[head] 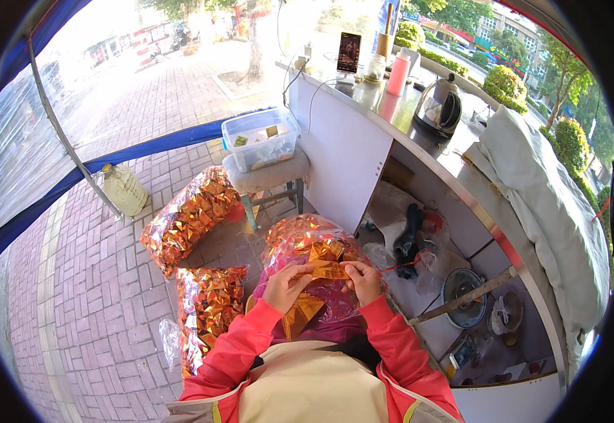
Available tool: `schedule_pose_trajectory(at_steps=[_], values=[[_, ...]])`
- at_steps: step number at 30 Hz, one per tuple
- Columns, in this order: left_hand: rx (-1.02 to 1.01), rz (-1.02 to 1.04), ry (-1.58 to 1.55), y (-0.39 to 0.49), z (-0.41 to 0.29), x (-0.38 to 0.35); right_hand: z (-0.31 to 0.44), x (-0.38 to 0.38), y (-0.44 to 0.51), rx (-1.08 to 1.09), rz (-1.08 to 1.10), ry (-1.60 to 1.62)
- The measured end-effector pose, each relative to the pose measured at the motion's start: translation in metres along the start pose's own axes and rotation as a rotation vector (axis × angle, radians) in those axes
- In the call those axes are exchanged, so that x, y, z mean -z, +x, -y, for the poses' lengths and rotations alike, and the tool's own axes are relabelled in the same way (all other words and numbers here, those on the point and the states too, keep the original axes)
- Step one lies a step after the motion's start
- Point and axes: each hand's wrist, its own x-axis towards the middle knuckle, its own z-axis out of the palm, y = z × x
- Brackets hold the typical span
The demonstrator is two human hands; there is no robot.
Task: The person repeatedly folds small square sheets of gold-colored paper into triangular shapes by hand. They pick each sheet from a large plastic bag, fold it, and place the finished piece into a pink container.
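Between my two hands stretches a folded strip of shiny gold foil paper [329, 270]. The fingers of my left hand [288, 286] pinch its left end, and those of my right hand [362, 282] its right end. Below them, more gold foil sheets [302, 313] lie on my lap. Just beyond my hands stands a clear plastic bag [299, 232] filled with folded gold foil pieces. Two more stuffed bags are on the left: a far bag [193, 217] lying slanted and a near bag [209, 301] beside my left forearm.
A lidless plastic bin [262, 143] rests on a padded stool [280, 177]. To the right, a metal-topped counter [373, 100] carries a phone [349, 53], a pink bottle [398, 75] and a kettle [440, 106]. Its open shelf holds bags and a basin [464, 297]. A tied sack [125, 189] stands on the paving.
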Motion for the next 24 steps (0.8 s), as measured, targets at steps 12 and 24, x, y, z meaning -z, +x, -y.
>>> schedule_pose_trajectory(at_steps=[12,24], values=[[-0.012,-0.215,-0.141,0.004,0.007,-0.006,0.007,-0.015,-0.009,0.163,-0.129,-0.422],[-0.084,-0.55,0.123,0.001,0.002,-0.02,0.014,-0.034,-0.024,0.579,-0.246,-0.485]])
